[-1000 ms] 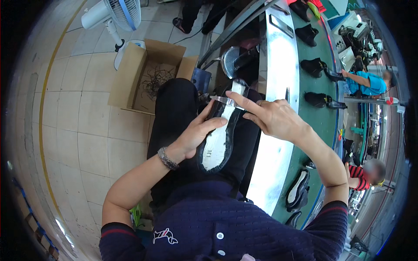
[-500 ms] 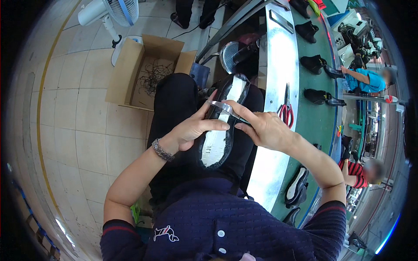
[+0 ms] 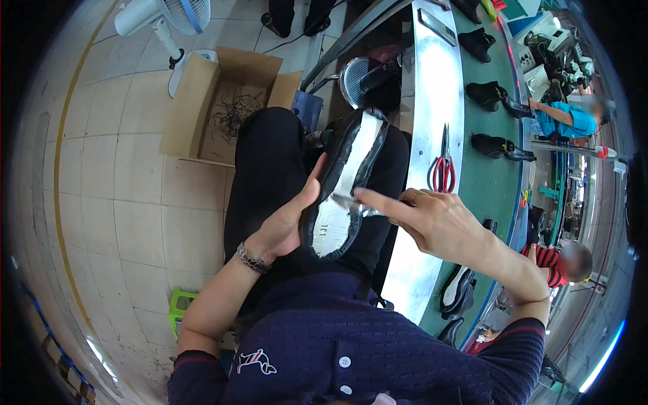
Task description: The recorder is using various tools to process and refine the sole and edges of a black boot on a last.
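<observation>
On my lap lies a black shoe, sole side up, its pale bottom board ringed by the turned-in black upper. My left hand is wrapped around the shoe's left side, thumb along the edge and most fingers hidden beneath. In my right hand is a shiny metal blade-like tool, its index finger stretched along it. The tool's tip is over the board near the wider near end; I cannot tell whether it touches. Red-handled scissors lie on the metal ledge to the right.
A metal ledge with a phone runs along my right. Beyond it a green conveyor belt carries several black shoes. An open cardboard box with black strips stands ahead left, near a fan. Two co-workers are at far right.
The metal tool has moved from the middle of the sole toward its near end, with my right hand. My left thumb has drawn back from the board to the shoe's left edge.
</observation>
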`<state>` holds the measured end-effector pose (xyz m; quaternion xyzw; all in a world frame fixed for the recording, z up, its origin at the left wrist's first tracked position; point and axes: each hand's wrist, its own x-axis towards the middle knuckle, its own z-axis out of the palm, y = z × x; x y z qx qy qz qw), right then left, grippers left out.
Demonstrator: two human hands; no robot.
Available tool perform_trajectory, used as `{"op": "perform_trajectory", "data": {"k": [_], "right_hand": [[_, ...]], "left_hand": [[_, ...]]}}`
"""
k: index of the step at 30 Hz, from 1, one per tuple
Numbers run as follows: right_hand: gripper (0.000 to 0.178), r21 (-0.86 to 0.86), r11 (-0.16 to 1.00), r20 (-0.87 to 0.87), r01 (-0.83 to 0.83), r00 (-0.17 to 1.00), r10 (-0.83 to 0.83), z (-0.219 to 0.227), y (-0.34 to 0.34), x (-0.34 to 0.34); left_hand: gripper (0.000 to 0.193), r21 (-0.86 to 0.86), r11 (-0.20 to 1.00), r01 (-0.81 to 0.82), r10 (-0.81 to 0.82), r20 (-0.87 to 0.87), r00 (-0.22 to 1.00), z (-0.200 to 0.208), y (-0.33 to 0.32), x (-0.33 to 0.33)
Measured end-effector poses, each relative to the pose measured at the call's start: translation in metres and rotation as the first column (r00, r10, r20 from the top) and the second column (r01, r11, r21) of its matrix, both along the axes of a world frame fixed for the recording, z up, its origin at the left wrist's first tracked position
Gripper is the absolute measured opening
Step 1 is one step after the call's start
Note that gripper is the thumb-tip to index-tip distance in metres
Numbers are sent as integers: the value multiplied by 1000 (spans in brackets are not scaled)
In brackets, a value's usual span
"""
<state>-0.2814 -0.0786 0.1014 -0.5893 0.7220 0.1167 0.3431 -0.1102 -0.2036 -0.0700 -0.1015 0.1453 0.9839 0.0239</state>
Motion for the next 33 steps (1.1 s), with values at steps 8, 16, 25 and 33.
{"op": "perform_trajectory", "data": {"k": [8,16,25,33], "right_hand": [[91,-251,838,-459,-485,822,338,-14,2,15],[86,-322,862,-230,-391,916,330,-31,8,-17],[74,-218,949,-34,-226,974,224,29,-19,4],[71,-261,960,-74,-98,994,81,-10,-15,4]], "left_hand": [[73,112,994,2,-4,17,1000,6,6,2],[71,-112,990,-83,96,113,989,27,14,-7],[72,-392,905,-167,211,73,975,10,24,0],[81,-342,933,-110,144,76,987,12,20,-1]]}}
